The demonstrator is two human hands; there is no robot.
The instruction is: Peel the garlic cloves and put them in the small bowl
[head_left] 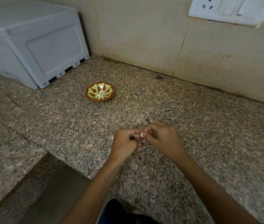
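While both hands pinch it, garlic clove shows white.

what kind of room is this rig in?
Most likely a home kitchen corner: a speckled granite countertop against a tiled wall with a switch-and-socket plate, and a small bowl of peeled garlic cloves.

Two hands, the left hand and the right hand. One garlic clove between them. One small bowl holding a heap of peeled cloves, too small to count. One white box at the counter's far left corner. One wall socket.
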